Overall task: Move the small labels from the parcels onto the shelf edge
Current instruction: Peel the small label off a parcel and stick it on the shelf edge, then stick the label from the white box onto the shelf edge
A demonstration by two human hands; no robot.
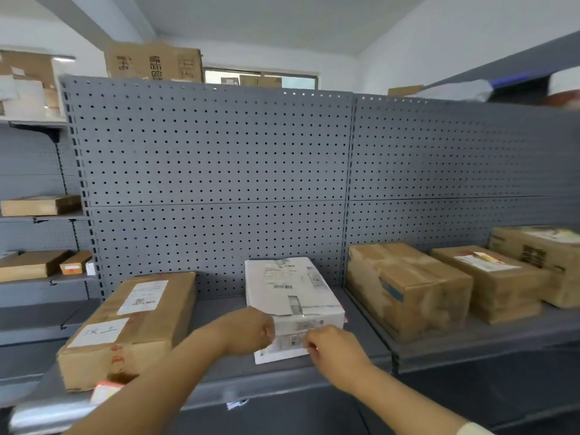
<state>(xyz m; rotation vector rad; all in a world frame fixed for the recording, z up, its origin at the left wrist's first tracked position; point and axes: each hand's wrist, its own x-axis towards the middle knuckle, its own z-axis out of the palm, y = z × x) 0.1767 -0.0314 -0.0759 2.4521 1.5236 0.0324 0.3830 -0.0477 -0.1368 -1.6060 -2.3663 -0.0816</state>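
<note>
A white parcel lies in the middle of the grey shelf, its front end facing me. A small label sits on that front face. My left hand is at the label's left edge and my right hand at its right edge, fingers curled against the parcel's front; whether either pinches the label is hidden. The shelf edge runs below my hands. A brown parcel lies to the left, with a small orange-and-white label hanging at its front bottom corner.
Three brown boxes stand on the neighbouring shelf to the right. A grey pegboard backs the shelf. More shelves with flat boxes are at the left. A small white tag sticks to the shelf front.
</note>
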